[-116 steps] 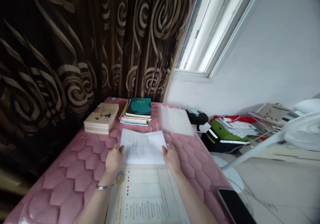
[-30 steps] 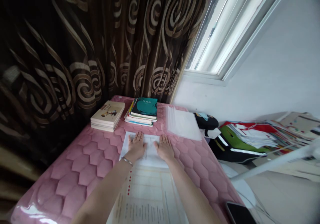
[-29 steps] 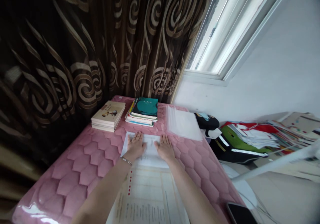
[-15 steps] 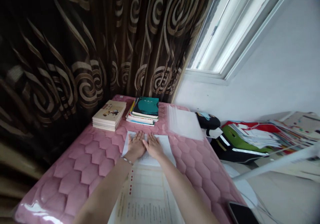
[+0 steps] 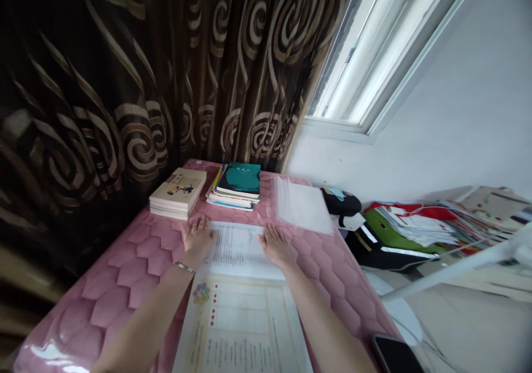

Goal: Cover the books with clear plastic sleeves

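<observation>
An open book (image 5: pixel 245 303) lies flat on the pink padded table cover, its pages printed with text and a bordered chart. My left hand (image 5: pixel 198 239), with a bracelet at the wrist, rests at the left edge of the book's far page, fingers spread. On the opposite edge of that page lies my right hand (image 5: pixel 276 246), palm down with its fingers stretched forward. Neither hand grips anything. The page between them is in plain sight.
Beyond the book stand a stack of beige books (image 5: pixel 178 192) and a stack topped by a teal book (image 5: pixel 239 179). Translucent plastic sheets (image 5: pixel 305 204) lie at the right. A phone (image 5: pixel 397 353) is near the right front edge; a green and black bag (image 5: pixel 386 231) sits beyond the table.
My hands have moved apart from the middle of the far page to its two side edges, uncovering the printed text. The view has shifted slightly.
</observation>
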`<state>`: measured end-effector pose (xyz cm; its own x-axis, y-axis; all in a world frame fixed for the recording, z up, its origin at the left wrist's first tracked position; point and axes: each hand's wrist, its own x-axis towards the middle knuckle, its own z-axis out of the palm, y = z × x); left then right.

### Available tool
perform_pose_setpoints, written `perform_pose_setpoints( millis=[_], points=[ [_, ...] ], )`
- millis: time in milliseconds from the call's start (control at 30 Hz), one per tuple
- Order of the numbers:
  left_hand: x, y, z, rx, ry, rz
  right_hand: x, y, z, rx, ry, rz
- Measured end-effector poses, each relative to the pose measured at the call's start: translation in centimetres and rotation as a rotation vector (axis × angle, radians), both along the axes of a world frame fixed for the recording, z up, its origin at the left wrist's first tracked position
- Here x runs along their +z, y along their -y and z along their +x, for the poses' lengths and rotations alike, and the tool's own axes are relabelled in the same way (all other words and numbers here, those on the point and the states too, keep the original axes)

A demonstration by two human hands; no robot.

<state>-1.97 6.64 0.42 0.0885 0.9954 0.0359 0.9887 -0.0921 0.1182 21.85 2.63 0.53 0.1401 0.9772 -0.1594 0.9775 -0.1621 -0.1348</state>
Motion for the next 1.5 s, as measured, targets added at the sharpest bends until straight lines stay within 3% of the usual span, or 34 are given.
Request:
perform_pose_setpoints(
  millis=[67, 133, 300, 400, 567, 767, 1000, 1133, 1267, 1400, 1500],
  points=[
    [0.5, 0.2, 0.1, 0.077, -0.035, 0.031, -0.3, -0.1, 0.0, 0.009, 0.003, 0.018],
    [0.7, 0.7, 1.7, 0.059, -0.049, 0.044, -0.8, -0.2, 0.1, 0.025, 0.001, 0.037],
    [0.1, 1.9, 7.4, -0.261, 0.025, -0.052, -1.5, -0.5, 0.5, 0.037, 0.005, 0.055],
    [-0.4, 2.0, 8.5, -0.35, 0.106, -0.101, -1.4, -0.5, 0.7, 0.052, 0.0, 0.054],
    [-0.7, 1.8, 7.8, -0.37, 0.136, -0.084, -0.7, -0.5, -1.6, -0.025, -0.044, 0.11],
    [-1.1, 1.8, 7.7, -0.408, 0.057, -0.098, -1.3, -0.7, -5.8, 0.204, -0.262, 0.15],
    [-1.2, 1.2, 7.4, -0.303, 0.143, -0.067, -2.0, -0.4, -1.7, 0.045, -0.027, 0.118],
    [-0.8, 0.6, 5.0, -0.172, 0.109, -0.061, -1.9, -0.1, 0.3, -0.026, 0.015, 0.067],
    [0.0, 0.6, 1.8, -0.05, 0.092, -0.048, -1.7, -0.3, 0.5, -0.044, 0.038, 0.027],
    [0.8, 2.4, 0.2, 0.01, 0.075, 0.048, -1.4, -0.3, 0.1, -0.045, 0.053, 0.017],
    [0.6, 5.0, 0.4, -0.07, 0.047, 0.112, -1.1, -0.3, -0.1, -0.039, 0.058, 0.016]
  ],
)
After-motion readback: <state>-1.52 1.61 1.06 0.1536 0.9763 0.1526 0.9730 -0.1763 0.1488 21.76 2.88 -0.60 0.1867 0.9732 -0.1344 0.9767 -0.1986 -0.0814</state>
